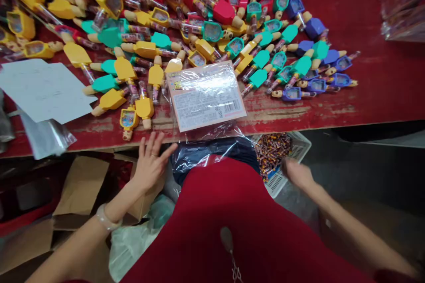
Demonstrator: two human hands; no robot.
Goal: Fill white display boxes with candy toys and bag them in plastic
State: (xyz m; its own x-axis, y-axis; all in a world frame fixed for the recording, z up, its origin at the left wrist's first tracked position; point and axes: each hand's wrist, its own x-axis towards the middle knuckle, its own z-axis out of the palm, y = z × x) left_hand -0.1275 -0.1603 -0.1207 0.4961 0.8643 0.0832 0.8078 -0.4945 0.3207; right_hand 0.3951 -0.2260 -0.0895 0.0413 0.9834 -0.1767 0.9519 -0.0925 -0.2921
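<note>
We are holding our left hand (pixel 151 163) spread, empty, by the table (pixel 368 75); our right hand (pixel 299 173) is hanging at the basket (pixel 303 143), grip unclear. The bag (pixel 214 133) is overhanging the edge, card (pixel 209 97) in, toys (pixel 144 108) lying loose outside.

Illegible print (pixel 195 108) and barcode (pixel 231 105) on card (pixel 208 96)

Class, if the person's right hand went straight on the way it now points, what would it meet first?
Likely the heap of small pieces in the white basket, just ahead of the right hand; blur and unclear depth hide whether they touch.
</note>
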